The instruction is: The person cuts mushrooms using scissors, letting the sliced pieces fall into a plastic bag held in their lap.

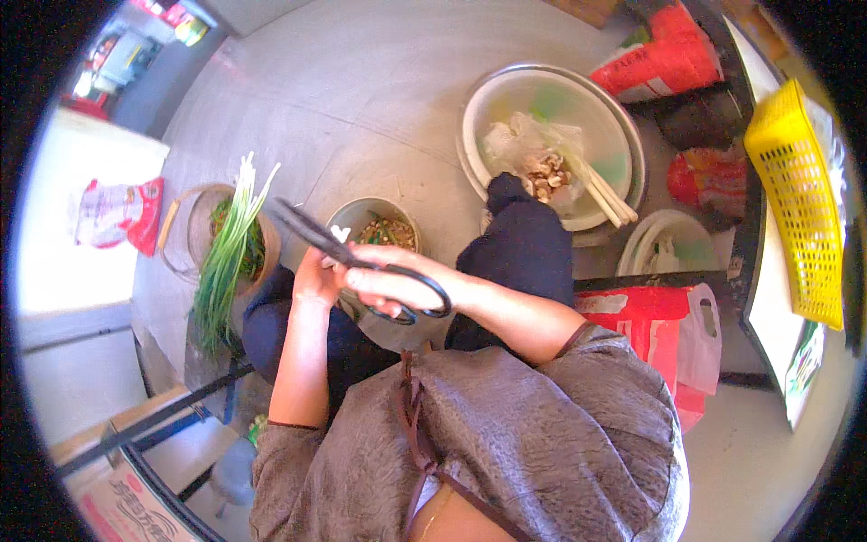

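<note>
My right hand point(399, 281) grips a pair of scissors point(308, 227) with black handle loops; the dark, blurred blades point up and left. Touching it or close beside it, my left hand point(317, 279) pinches a small pale piece point(330, 261), mostly hidden by fingers and scissors. Another white piece point(340, 234) shows just past the blades, over the near side of a round bucket point(343, 210). Inside the bucket lie chopped brown and green scraps point(389, 232). Both hands are above the bucket, between my knees.
Left stands a handled basket point(177, 217) with green onions point(234, 261) across it. At the right, a large basin point(482, 101) holds a plastic bag, cut mushroom pieces point(547, 177) and pale sticks point(603, 193). A yellow perforated basket point(799, 210) and red bags point(660, 64) lie farther right.
</note>
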{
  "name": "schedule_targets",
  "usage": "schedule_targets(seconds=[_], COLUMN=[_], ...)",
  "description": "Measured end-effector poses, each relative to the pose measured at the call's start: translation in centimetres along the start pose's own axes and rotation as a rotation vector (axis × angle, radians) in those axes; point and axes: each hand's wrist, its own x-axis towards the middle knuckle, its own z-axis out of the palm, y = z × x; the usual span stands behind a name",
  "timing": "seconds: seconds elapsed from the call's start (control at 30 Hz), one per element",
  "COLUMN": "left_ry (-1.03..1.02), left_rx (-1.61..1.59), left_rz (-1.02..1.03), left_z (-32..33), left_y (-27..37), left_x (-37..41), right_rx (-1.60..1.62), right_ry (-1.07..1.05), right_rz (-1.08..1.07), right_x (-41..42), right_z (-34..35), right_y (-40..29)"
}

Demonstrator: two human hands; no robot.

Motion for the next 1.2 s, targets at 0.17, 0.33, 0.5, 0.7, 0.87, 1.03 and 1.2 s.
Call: schedule_targets(seconds=[0.17, 0.33, 0.5, 0.7, 0.87, 1.03, 1.2], left_ry=[-0.079, -0.225, -0.291, -0.257, -0.482, -0.585, -0.401], left_rx=[0.325, 0.38, 0.49, 0.609, 1.563, 1.873, 1.82], left_rz=[-0.092, -0.229, -0.335, -0.43, 0.588, 0.208, 0.128], left_z=[11.4, 18.4, 24.1, 26.5, 23.5, 22.1, 26.6], left_y=[-2.5, -7.4, -13.8, -20.4, -24.0, -23.3, -18.1], left_x=[3.8, 11.3, 17.8, 24.3, 30.1, 30.9, 26.2], right_rx=[-0.186, -0.201, 0.154, 0.353, 0.299, 0.249, 0.281], right_ry=[0.131, 0.328, 0.46, 0.623, 0.695, 0.729, 0.747], right_rz=[-0.309, -0.517, -0.303, -0.142, -0.112, -0.161, -0.175], right_x=[-0.8, -0.7, -3.1, -4.7, -5.2, -5.2, -5.0], right_z=[1.0, 0.9, -1.0, -3.1, -4.7, -5.3, -4.6], right_y=[-1.8, -1.3, -4.1, -4.5, -4.2, -3.9, -3.7])
